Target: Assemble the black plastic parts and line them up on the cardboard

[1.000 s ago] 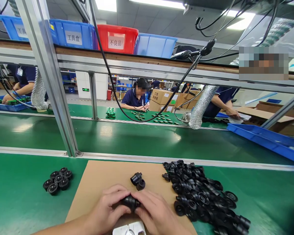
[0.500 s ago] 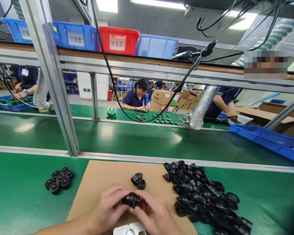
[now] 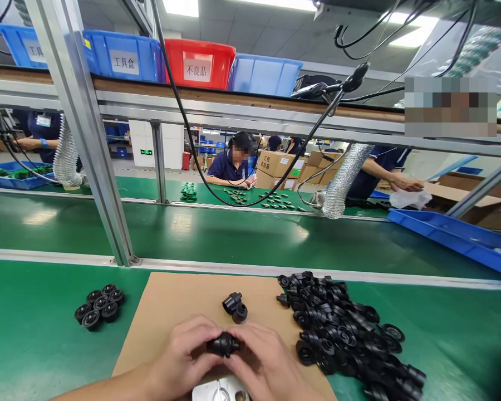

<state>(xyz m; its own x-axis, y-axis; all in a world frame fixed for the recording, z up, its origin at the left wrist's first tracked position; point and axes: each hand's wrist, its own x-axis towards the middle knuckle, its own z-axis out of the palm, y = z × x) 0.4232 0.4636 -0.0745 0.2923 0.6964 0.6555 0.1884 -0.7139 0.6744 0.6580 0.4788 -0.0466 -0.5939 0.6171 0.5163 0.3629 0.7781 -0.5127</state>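
Both my hands meet over a brown cardboard sheet (image 3: 179, 303) at the near edge of the bench. My left hand (image 3: 179, 356) and my right hand (image 3: 263, 365) each pinch one end of a small black plastic part (image 3: 223, 344), fingers closed on it. Just beyond it on the cardboard lie two more black parts (image 3: 235, 307). A large heap of black parts (image 3: 342, 334) lies to the right. A small cluster of round black parts (image 3: 99, 307) stands to the left on the green mat. A white object (image 3: 219, 390) shows below my hands.
A green conveyor belt (image 3: 234, 234) runs across behind an aluminium frame post (image 3: 87, 145). A blue tray (image 3: 455, 236) lies at the right. Blue and red bins (image 3: 198, 64) stand on the upper shelf. Other people work at the far bench; cables and a foil hose (image 3: 338, 184) hang down.
My hands have stayed in place, turning the black part slightly between the fingers. A person at the far right has lifted a white cloth or bag.
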